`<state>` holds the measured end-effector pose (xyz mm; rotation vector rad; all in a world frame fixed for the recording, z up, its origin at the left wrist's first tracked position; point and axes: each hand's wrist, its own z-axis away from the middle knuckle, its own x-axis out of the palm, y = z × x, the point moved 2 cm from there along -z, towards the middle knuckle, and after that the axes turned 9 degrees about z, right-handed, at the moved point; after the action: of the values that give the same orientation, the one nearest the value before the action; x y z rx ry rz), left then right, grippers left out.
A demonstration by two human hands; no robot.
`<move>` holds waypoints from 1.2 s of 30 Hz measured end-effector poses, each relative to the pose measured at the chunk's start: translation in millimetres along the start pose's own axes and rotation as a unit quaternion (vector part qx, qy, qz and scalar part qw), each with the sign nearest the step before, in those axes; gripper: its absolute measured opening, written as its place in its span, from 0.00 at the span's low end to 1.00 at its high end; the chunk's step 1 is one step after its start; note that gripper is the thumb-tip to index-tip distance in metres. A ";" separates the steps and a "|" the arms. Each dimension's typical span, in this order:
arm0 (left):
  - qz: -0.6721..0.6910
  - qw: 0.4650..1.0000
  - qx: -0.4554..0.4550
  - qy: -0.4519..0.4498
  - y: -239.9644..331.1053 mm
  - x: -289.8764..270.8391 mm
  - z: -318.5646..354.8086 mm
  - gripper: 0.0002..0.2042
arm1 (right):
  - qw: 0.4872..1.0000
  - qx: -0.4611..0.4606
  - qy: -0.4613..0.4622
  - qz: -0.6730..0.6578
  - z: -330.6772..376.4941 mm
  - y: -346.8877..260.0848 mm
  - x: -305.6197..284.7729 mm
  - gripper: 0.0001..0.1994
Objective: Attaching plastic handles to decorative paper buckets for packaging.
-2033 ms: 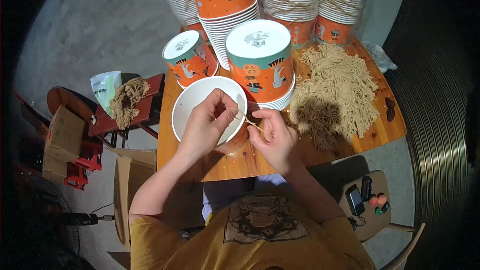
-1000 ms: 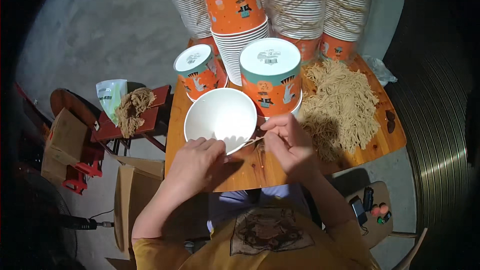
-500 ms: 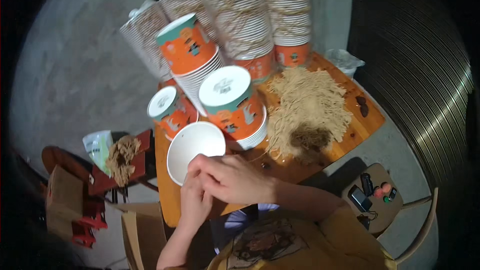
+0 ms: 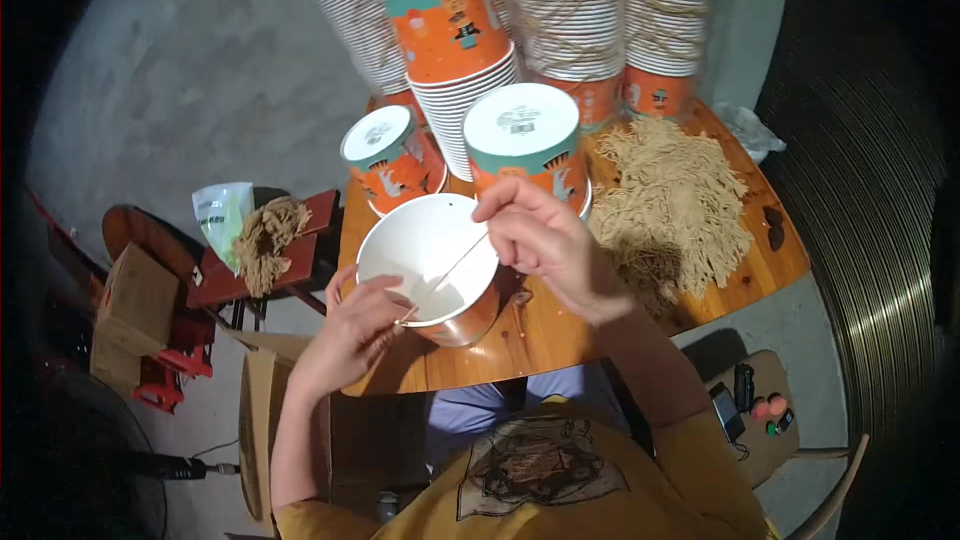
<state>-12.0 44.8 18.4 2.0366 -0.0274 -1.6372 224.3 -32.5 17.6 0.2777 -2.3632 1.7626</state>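
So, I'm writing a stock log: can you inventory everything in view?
round paper bucket: 1, orange and white, table front
thin strand: 1, tan, between hands
upturned bucket stacks: 3, orange and teal, behind bucket
wrapped bucket stacks: at least 4, white, table back
cord heap: 1, tan, table right
lumps: 2, dark brown, table right
wooden table: 1, brown, centre
bench: 1, dark red, left
cord bundle: 1, tan, on bench
plastic bag: 1, white and green, on bench
cardboard boxes: several, brown, left
stools: unclear, red, left
chair: 1, beige, lower right, bearing small items
ridged surface: 1, dark, far right
left hand: 1, bare, at bucket rim
right hand: 1, bare, pinching strand
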 end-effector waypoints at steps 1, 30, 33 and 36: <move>0.022 1.000 -0.010 -0.007 -2.2 -3.6 2.4 0.04 | 1.000 0.009 -0.001 0.002 -0.2 1.2 -1.3 0.07; 0.181 0.973 0.073 0.125 3.4 29.5 9.2 0.09 | 0.996 0.074 -0.038 -0.037 -34.9 0.3 41.4 0.10; 0.166 0.974 0.073 0.136 -22.2 24.6 9.9 0.11 | 0.988 0.090 0.009 -0.129 -31.9 9.2 24.9 0.13; 0.190 0.973 0.078 0.106 -48.6 12.3 10.7 0.10 | 0.969 0.063 0.069 -0.228 -21.4 12.7 -4.1 0.14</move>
<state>-33.1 78.6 -13.9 2.1499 -0.4554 -1.2102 225.7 -8.2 10.8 0.6376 -1.9001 1.6447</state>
